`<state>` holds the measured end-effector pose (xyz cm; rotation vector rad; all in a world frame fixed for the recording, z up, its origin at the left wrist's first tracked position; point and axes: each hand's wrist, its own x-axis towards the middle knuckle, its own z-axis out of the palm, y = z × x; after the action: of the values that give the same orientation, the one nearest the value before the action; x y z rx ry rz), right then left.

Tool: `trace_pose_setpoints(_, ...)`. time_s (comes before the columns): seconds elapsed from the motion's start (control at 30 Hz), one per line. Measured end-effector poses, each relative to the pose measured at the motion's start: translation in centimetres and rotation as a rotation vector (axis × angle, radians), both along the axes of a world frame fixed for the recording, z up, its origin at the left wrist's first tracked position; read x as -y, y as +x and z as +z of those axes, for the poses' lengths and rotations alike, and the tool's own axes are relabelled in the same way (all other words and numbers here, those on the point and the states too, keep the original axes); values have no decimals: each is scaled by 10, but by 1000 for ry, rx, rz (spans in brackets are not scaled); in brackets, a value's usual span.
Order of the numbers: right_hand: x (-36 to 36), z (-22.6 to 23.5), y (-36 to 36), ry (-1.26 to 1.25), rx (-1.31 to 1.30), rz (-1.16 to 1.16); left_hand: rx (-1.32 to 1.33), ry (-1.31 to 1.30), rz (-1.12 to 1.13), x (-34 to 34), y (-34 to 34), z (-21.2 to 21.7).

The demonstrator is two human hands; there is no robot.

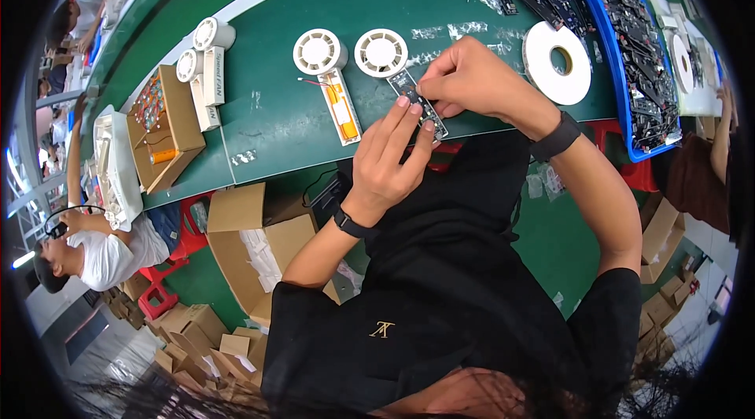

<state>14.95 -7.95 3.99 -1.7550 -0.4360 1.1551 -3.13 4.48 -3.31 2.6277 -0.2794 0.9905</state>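
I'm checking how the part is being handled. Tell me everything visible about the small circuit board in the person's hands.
The circuit board is a narrow dark strip with tiny components on top, too small to tell apart. It lies flat and slanted on the green table, its upper end reaching the round white fan head. The left hand presses fingertips along its lower half; the right hand pinches near its upper end.

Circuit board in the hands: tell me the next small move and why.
Probably press the circuit board down into the open white fan handle beneath it. The left hand steadies its lower end, the right hand pinches its upper end below the round fan head, and it looks not yet seated.
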Motion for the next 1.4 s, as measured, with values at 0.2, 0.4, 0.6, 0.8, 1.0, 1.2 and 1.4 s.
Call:
trace_pose_setpoints(0.2,7,-15,-18,82,269,-51,55,-5,-26,-1,2,-11)
trace_pose_setpoints(0.4,11,-15,-89,85,1154,-118,78,-13,59,4,-9,-12)
trace_pose_setpoints(0.6,7,-6,-101,-4,1110,-172,80,-83,66,3,-21,4)
trace_pose_setpoints(0.8,10,-9,-82,44,910,-267,190,-239,207,-41,-40,22)
trace_pose_setpoints(1.0,-37,21,45,156,499,-408,105,-682,413,-62,-13,17)
trace_pose_setpoints(1.2,-173,7,174,-244,1301,-429,-67,-835,380,-66,-3,16)
trace_pose_setpoints(1.4,-205,-39,205,-366,1338,-349,-159,-710,383,-67,0,25)
